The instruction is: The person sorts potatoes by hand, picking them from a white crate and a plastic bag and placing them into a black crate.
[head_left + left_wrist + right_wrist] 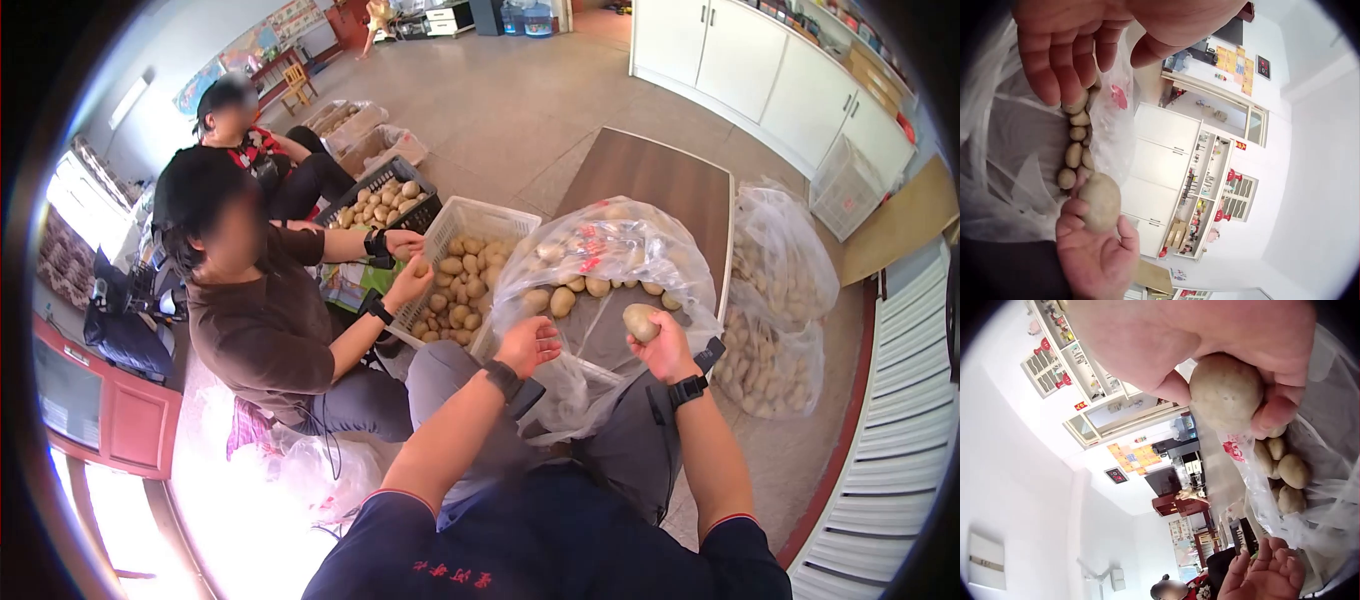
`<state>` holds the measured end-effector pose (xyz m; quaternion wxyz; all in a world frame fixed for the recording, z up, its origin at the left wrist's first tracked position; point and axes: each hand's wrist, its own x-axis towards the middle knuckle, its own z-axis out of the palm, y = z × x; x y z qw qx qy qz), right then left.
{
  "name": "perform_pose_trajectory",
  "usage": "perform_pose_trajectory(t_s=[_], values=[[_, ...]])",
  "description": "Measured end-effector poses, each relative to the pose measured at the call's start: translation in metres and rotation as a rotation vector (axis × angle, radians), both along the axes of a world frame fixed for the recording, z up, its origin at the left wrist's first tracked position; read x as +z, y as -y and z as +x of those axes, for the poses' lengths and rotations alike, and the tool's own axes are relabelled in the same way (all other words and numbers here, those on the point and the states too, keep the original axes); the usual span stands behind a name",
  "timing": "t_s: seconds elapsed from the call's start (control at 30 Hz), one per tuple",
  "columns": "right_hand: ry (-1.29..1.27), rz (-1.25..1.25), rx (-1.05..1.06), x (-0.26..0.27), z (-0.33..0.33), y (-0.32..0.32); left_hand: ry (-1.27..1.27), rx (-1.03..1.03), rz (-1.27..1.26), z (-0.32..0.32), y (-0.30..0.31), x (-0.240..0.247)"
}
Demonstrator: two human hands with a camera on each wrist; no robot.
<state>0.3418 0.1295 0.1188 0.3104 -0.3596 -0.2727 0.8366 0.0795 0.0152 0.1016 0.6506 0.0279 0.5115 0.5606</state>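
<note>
1. 1 potato (640, 322) gripped by R hand (664, 350); held at near R side of clear bag (640, 240).
2. R fingers curled round potato, thumb pressed on opp. side (seen in R wrist view).
3. L hand (527, 345): 0 items held; poised at near L side of clear bag, fingers loosely bent & close tog., thumb apart.
4. Clear bag: 1 pc, red print seen on it; bagged potatoes (562, 302) seen inside, min. 5 along its mouth, full no. can't be told.
5. Table (650, 170): 1, brown top seen on far side of clear bag.
6. White crate (490, 206): 1, placed just L of clear bag, many potatoes held in it, not countable.
7. Black crate (428, 207): 1, placed farther L of clear bag, also potato-filled.
8. Filled bags (765, 360): approx. 2, set on floor R of clear bag.
9. Seated persons (265, 310): 2, seen L of clear bag, past white crate.
10. Wrist straps (688, 390): 1 worn per wearer's wrist, both on near side of clear bag.
</note>
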Motion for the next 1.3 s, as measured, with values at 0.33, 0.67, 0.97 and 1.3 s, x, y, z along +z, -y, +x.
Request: perform_pose_trajectory(t_s=[0.33, 0.67, 0.97, 1.3], values=[[0.135, 0.007, 0.099, -0.022, -0.067, 0.015, -0.067, 0.001, 0.053, -0.022, 0.006, -0.011], [0.235, -0.114, 0.365, -0.022, -0.109, 0.028, -0.126, -0.222, 0.067, -0.009, -0.006, 0.003], [0.430, -0.015, 0.364, -0.011, -0.123, 0.034, 0.006, -0.277, 0.157, -0.023, -0.011, 0.007], [0.621, 0.227, 0.301, -0.059, -0.110, 0.026, -0.104, 0.053, 0.187, -0.151, -0.045, 0.029]])
